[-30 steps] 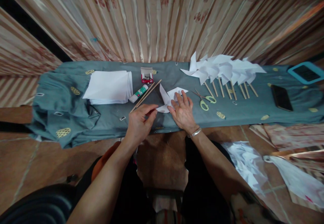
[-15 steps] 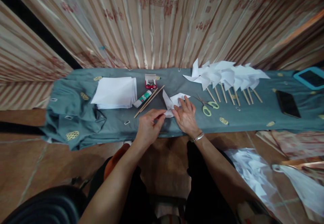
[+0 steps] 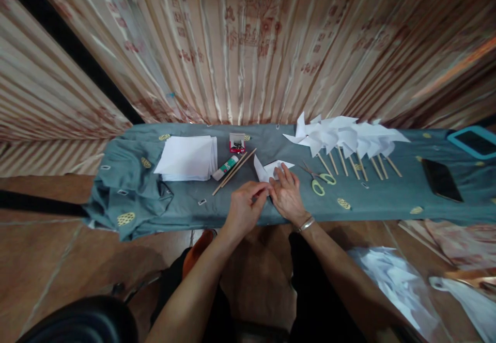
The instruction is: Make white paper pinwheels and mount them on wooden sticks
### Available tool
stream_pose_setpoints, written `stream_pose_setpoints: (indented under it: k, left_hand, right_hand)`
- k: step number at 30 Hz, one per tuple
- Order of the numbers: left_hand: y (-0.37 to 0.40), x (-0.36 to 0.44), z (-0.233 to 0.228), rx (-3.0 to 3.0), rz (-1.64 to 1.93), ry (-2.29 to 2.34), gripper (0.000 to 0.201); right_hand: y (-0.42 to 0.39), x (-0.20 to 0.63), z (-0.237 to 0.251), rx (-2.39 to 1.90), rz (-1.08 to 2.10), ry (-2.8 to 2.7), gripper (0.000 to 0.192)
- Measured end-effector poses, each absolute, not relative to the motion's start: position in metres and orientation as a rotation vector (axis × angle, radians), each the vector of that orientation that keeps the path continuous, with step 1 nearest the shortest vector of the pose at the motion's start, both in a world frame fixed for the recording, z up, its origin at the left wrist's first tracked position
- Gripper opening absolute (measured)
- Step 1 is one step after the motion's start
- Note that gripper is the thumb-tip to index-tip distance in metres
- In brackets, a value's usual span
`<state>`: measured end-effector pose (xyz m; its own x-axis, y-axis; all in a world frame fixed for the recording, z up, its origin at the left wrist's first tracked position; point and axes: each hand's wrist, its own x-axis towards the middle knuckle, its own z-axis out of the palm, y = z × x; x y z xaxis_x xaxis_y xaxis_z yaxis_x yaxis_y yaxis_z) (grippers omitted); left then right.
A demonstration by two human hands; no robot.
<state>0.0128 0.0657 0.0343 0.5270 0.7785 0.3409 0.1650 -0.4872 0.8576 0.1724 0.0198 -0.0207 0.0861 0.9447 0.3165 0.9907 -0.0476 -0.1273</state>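
Note:
A white paper pinwheel (image 3: 264, 171), partly folded and without a stick, lies on the cloth between my hands. My left hand (image 3: 246, 207) pinches one of its corners between thumb and fingertips, close to its middle. From the right, my right hand (image 3: 287, 194) holds the paper down, thumb near the centre and fingers over the right blade. Both hands hide the near part of the sheet. Scissors (image 3: 318, 182) with green handles lie half open beside my right hand. Two wooden sticks (image 3: 234, 171) and a glue stick (image 3: 225, 168) rest beyond my left hand.
A stack of white paper (image 3: 186, 158) lies left, near a small red box (image 3: 237, 143) of metal bits. Finished pinwheels (image 3: 349, 136) on sticks overlap at the back right. A phone (image 3: 442, 179) and blue-framed device (image 3: 475, 142) lie far right. A bag of white paper (image 3: 391, 276) stands below.
My left hand has moved right, bringing the pinched paper corner in towards the pinwheel's middle and my right thumb. My right hand stays on the paper. The camera view has shifted slightly.

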Motion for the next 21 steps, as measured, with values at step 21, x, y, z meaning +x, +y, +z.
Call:
stream_pose_setpoints:
  k: [21]
  left_hand:
    - [0.075, 0.008, 0.019, 1.997, 0.914, 0.876, 0.018]
  right_hand:
    - [0.014, 0.181, -0.018, -2.114, 0.013, -1.757, 0.043]
